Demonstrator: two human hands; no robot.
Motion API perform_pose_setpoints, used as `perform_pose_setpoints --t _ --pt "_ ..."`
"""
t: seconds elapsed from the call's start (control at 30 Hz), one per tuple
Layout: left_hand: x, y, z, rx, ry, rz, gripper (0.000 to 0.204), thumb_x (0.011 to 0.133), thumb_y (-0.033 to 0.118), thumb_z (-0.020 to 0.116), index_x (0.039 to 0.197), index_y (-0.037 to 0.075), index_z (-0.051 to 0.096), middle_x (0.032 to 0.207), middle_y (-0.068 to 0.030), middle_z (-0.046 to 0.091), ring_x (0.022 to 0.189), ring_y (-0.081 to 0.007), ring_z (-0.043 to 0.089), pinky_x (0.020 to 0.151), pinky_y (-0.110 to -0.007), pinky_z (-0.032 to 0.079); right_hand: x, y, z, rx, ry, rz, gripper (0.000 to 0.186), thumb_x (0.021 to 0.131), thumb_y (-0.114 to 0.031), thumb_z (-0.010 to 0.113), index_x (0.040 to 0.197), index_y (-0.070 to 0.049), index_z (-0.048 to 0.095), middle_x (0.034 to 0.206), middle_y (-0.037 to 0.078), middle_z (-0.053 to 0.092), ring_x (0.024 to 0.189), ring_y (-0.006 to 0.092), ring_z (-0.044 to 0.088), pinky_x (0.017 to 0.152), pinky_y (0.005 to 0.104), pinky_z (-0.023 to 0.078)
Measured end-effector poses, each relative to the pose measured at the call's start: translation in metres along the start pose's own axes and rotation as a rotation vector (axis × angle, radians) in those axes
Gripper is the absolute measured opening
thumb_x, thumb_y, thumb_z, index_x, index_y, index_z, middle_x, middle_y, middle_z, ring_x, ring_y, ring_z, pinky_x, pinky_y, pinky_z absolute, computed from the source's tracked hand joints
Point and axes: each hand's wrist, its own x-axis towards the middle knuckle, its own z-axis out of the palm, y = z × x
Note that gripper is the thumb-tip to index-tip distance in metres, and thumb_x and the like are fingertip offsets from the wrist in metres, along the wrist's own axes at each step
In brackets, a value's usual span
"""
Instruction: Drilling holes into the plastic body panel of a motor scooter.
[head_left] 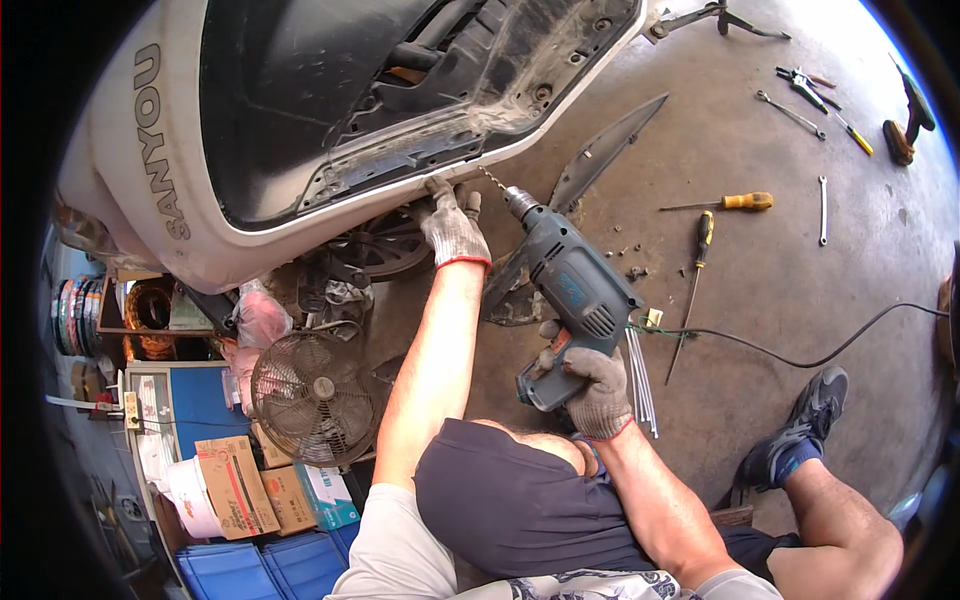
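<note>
A grey-blue corded power drill (578, 275) is gripped at its handle by my right hand (600, 392), which wears a grey work glove. Its twist bit (491, 179) points up and left, with the tip at the rim of a white vehicle body panel (290, 245); I cannot tell whether it touches. My left hand (455, 228), in a pale glove with a red cuff, holds the panel's lower edge just left of the bit. Its fingers are curled at the edge, partly hidden. A black, scuffed inner surface (290, 110) lies inside the white rim.
On the floor at right lie screwdrivers (745, 201), wrenches (823, 210) and pliers (803, 88). The drill's cord (800, 362) runs right. A dark trim strip (605, 150) lies beyond the drill. A fan (318, 395), boxes (237, 485) and blue bins (228, 572) stand left.
</note>
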Motion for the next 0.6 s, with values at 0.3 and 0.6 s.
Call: perform_pose_setpoints --t 0.3,0.6 --pt "0.000 -0.007 0.016 -0.062 0.166 -0.027 0.071 0.088 0.048 0.070 0.138 0.007 0.040 0.122 -0.0102 0.055 0.099 -0.0207 0.059 0.079 -0.030 0.051 -0.005 0.005 0.012 -0.117 0.001 -0.013 0.055 0.072 -0.002 0.058 0.127 0.002 0.053 0.110 0.015 0.065 0.086 0.0223 0.067 0.075 0.0380 0.058" --pt "0.009 -0.014 0.018 -0.029 0.253 -0.049 0.060 0.088 0.048 0.071 0.114 -0.004 0.058 0.097 -0.0109 0.063 0.077 -0.0203 0.062 0.062 -0.033 0.056 -0.005 0.003 0.010 -0.296 -0.035 0.033 0.057 0.069 0.002 0.061 0.126 0.003 0.055 0.112 0.014 0.065 0.098 0.0227 0.065 0.086 0.0354 0.055"
